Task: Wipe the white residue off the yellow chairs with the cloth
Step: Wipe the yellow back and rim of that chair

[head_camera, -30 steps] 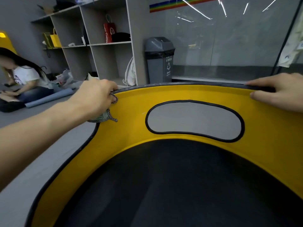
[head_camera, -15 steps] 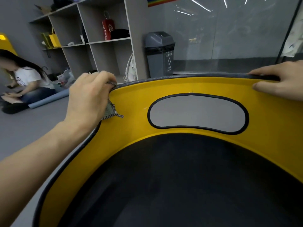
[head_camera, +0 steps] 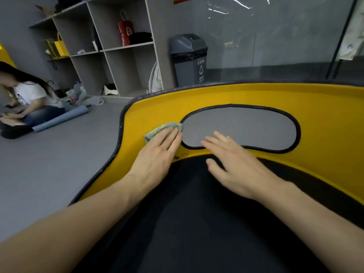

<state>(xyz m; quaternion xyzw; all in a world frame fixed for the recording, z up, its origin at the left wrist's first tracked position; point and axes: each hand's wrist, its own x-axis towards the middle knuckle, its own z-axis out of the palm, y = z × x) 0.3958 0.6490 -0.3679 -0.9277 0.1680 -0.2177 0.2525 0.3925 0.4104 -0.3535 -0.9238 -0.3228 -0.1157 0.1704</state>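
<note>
**Greenish cloth [head_camera: 163,130] flat under your L hand [head_camera: 155,154]**

The cloth sits on the inner back of the yellow chair [head_camera: 325,123], lower-left part, w/ its right edge touching the black trim of the oval cut-out [head_camera: 240,128]. Your L hand lies on top of it, fingers straight & together, pressing it to the yellow surface; no pinch, no curl. Forearm comes up from bottom left, wrist about straight.

Your R hand [head_camera: 232,164] is just beside it, palm down, fingers straight & spread, holding nothing. Fingertips overlap the cut-out's lower rim, thumb is over the black seat pad [head_camera: 197,223]. It's blurred, so can't tell if it touches anything.

Beyond the chair: grey bin [head_camera: 189,58] by a glass wall, open shelf unit [head_camera: 118,62] w/ a red paper bag [head_camera: 125,34]. A person [head_camera: 29,99] sits on the floor far left, next to a rolled blue mat [head_camera: 61,119].
</note>
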